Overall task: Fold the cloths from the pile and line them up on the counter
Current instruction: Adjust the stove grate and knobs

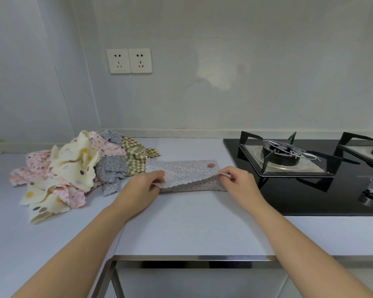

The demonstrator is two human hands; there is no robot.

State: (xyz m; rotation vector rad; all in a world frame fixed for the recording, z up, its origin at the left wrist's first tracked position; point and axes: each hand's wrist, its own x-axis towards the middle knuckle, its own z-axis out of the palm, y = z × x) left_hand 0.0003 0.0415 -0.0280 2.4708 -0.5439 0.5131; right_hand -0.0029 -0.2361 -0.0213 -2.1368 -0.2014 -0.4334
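The counter [192, 229] is pale and smooth and fills the lower half of the frame. A messy pile of cloths [73, 168] lies on it at the middle left. Touching the pile, in the middle, lies a grey dotted cloth [181, 168], partly folded over. A black stove [310, 198] sits at the right.

We have one view, worn on the head, a wide-angle lens that looks forward and down over the pale grey kitchen countertop [181, 229] toward the white back wall [246, 50], whose two white wall sockets [129, 60] sit upper left of the frame. We are close: the left hand [142, 188] and right hand [239, 183] lie at frame centre, forearms entering from the bottom corners. The black glass gas hob [289, 203] fills middle right.
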